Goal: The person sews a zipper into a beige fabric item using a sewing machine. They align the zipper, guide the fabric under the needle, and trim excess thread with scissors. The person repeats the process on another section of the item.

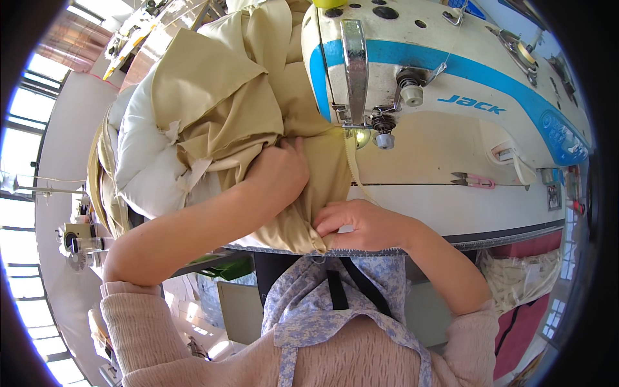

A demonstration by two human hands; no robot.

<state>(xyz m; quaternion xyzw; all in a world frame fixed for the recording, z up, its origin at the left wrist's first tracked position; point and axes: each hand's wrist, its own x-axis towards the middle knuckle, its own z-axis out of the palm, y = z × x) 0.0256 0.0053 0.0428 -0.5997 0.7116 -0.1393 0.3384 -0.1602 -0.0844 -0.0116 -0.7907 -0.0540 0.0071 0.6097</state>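
Observation:
A large khaki fabric piece lies bunched on the sewing machine table, with a puffy white padded piece under and beside it. My left hand is closed on the khaki fabric left of the needle area, its fingertips partly hidden in the folds. At the table's front edge, my right hand pinches the fabric's lower edge between thumb and fingers. A pale zipper tape runs along the fabric's right edge, up to the presser foot area of the white and blue sewing machine. The foot itself is mostly hidden.
Pink-handled thread snips lie on the table right of the fabric. A measuring strip runs along the front edge. Below right hangs a plastic-covered bundle. Another machine's parts stand at the far left, by the windows.

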